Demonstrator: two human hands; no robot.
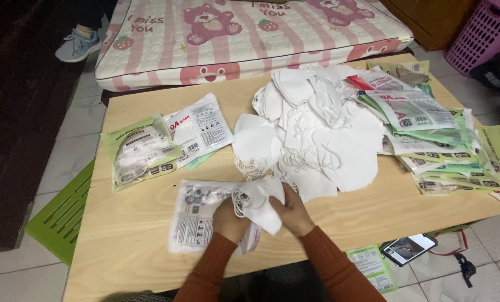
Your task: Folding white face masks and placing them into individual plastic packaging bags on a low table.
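Both hands, left hand and right hand, clamp a white folded mask, its long axis slanting toward a clear printed pouch lying on the desk; green-edged packets stack right.

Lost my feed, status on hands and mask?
Left hand and right hand grip folded white fabric mask over clear plastic pouch. Nothing blocking.
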